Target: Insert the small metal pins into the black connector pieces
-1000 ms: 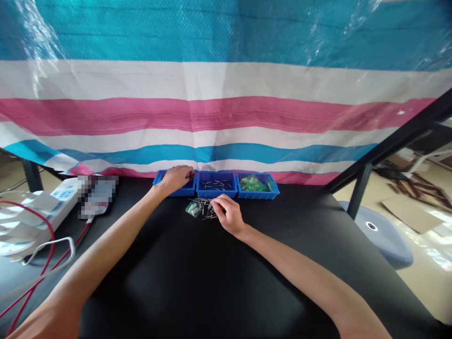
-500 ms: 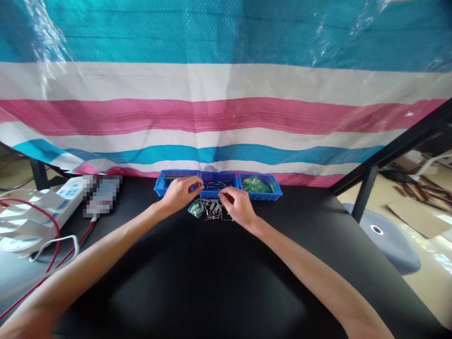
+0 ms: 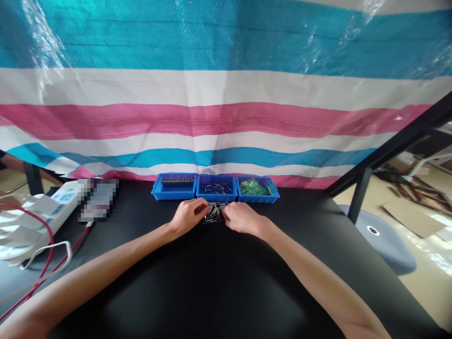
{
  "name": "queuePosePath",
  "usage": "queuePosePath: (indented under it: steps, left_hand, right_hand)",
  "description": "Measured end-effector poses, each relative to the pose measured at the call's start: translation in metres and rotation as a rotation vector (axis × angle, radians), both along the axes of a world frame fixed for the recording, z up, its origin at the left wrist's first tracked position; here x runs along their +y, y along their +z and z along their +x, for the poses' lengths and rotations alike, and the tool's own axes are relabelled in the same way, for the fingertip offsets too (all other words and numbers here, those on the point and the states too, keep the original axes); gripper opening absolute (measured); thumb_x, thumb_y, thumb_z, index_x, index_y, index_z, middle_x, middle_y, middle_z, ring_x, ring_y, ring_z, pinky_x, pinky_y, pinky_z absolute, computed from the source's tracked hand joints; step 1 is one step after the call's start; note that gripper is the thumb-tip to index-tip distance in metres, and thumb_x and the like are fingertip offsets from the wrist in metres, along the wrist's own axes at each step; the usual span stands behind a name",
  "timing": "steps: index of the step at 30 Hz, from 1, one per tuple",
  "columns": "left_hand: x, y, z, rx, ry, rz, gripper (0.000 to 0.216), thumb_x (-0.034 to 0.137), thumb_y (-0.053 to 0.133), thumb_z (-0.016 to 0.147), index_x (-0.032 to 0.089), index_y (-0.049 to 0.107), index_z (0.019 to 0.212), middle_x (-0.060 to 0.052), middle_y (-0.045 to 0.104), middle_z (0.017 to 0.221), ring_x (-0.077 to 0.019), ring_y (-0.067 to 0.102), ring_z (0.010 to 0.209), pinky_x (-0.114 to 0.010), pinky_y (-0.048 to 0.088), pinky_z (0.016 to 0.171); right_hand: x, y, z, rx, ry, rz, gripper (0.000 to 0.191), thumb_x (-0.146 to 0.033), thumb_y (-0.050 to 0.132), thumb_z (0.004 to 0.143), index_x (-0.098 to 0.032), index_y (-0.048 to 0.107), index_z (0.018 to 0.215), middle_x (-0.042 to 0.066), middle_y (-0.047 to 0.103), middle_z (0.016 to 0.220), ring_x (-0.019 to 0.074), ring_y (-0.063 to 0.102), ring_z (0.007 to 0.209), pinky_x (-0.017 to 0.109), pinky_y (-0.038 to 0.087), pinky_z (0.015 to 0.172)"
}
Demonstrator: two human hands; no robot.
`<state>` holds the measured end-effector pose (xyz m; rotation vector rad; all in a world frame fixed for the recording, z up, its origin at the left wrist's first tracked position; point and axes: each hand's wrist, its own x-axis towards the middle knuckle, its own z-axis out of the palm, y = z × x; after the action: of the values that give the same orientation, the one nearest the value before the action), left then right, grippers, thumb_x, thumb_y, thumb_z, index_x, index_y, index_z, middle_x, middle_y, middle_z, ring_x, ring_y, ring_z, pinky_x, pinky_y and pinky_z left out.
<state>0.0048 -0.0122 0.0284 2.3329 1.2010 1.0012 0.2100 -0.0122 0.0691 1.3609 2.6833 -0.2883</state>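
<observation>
My left hand (image 3: 189, 216) reaches in from the left with its fingertips pinched together at the near side of the middle bin. Opposite it, my right hand (image 3: 243, 217) has its fingers bent and pressed together at the right side of a small pile of thin metal pins (image 3: 213, 218). Whatever either hand grips is too small or hidden to make out. Behind the pile, a blue bin (image 3: 216, 197) contains several loose thin pins. A left blue bin (image 3: 173, 194) holds a row of short metal cylinders (image 3: 177, 181). Green plastic packets (image 3: 254, 187) fill the right blue bin (image 3: 259, 198).
A striped sheet (image 3: 219, 120) hangs behind the black table (image 3: 212, 273). On the left lie a white power strip (image 3: 58, 207), red and white cables (image 3: 51, 249) and a pixelated device (image 3: 99, 200). A grey stool (image 3: 384, 245) stands beyond the right edge.
Both hands have come down from the bins' front edges to the pile. The left hand moved right and nearer, uncovering the left bin and hiding the green packet beside the pile.
</observation>
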Motion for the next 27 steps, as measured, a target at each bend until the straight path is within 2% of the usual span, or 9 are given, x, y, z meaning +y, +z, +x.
queuePosePath:
  steps: [3,6,8,11,13,19,24,27]
  left_hand:
    - [0.003,-0.003,0.001,-0.137,0.053,-0.028,0.022,0.034,0.054,0.09,0.015,0.06,0.08,0.003,0.055,0.062,-0.0071,0.044,0.052,-0.018,0.036,0.053]
    - [0.006,-0.011,-0.001,-0.234,0.111,-0.023,0.02,0.033,0.054,0.09,0.015,0.06,0.085,0.002,0.056,0.065,-0.0068,0.045,0.052,-0.018,0.037,0.052]
    - [0.007,-0.015,-0.002,-0.248,0.121,0.012,0.019,0.032,0.053,0.09,0.015,0.061,0.087,0.0,0.06,0.072,-0.0078,0.049,0.056,-0.019,0.04,0.055]
    - [0.007,-0.016,-0.002,-0.2,0.079,0.079,0.017,0.029,0.051,0.092,0.016,0.063,0.091,-0.002,0.063,0.081,-0.009,0.052,0.061,-0.02,0.043,0.06]
    - [0.006,-0.015,-0.002,-0.148,0.039,0.109,0.017,0.027,0.05,0.092,0.017,0.064,0.096,-0.003,0.064,0.084,-0.0096,0.054,0.063,-0.021,0.044,0.062]
    - [0.009,-0.018,-0.002,-0.102,-0.061,0.109,0.02,0.027,0.047,0.094,0.018,0.063,0.102,-0.007,0.065,0.098,-0.0145,0.062,0.087,-0.024,0.048,0.078]
    - [0.013,-0.023,-0.003,-0.103,-0.045,0.124,0.017,0.03,0.053,0.092,0.016,0.063,0.093,-0.006,0.064,0.094,-0.0098,0.058,0.069,-0.02,0.047,0.065]
    - [0.011,-0.02,-0.003,-0.128,-0.031,0.134,0.017,0.029,0.053,0.091,0.016,0.063,0.091,-0.006,0.064,0.091,-0.0105,0.059,0.071,-0.02,0.047,0.066]
  right_hand:
    - [-0.001,-0.002,-0.005,0.35,-0.091,0.122,0.003,-0.016,0.058,0.073,-0.018,0.059,0.072,0.004,0.066,0.069,0.018,0.063,0.065,0.025,0.039,0.056]
    - [-0.003,-0.013,-0.012,0.755,-0.196,0.173,0.002,-0.018,0.056,0.077,-0.019,0.056,0.075,-0.001,0.062,0.062,0.0129,0.059,0.056,0.022,0.042,0.057]
    - [-0.005,-0.026,-0.017,0.981,-0.264,0.15,0.004,-0.02,0.056,0.077,-0.02,0.053,0.074,-0.002,0.061,0.061,0.0129,0.059,0.055,0.023,0.045,0.057]
    - [-0.008,-0.046,-0.021,1.232,-0.308,0.035,0.002,-0.022,0.054,0.081,-0.02,0.053,0.079,-0.001,0.064,0.065,0.0143,0.063,0.055,0.024,0.05,0.056]
    - [-0.009,-0.054,-0.021,1.301,-0.306,0.036,0.004,-0.024,0.055,0.083,-0.02,0.055,0.082,0.0,0.064,0.068,0.0143,0.064,0.057,0.025,0.051,0.058]
    - [-0.011,-0.058,-0.02,1.298,-0.251,0.247,0.011,-0.026,0.058,0.087,-0.02,0.067,0.086,0.003,0.063,0.078,0.0134,0.059,0.063,0.026,0.05,0.061]
    - [-0.01,-0.059,-0.021,1.314,-0.201,0.296,0.012,-0.024,0.058,0.088,-0.02,0.069,0.088,0.004,0.063,0.078,0.014,0.059,0.067,0.027,0.049,0.061]
    - [-0.008,-0.06,-0.022,1.3,-0.166,0.306,0.013,-0.024,0.058,0.089,-0.018,0.069,0.084,0.004,0.063,0.077,0.0151,0.059,0.07,0.028,0.049,0.065]
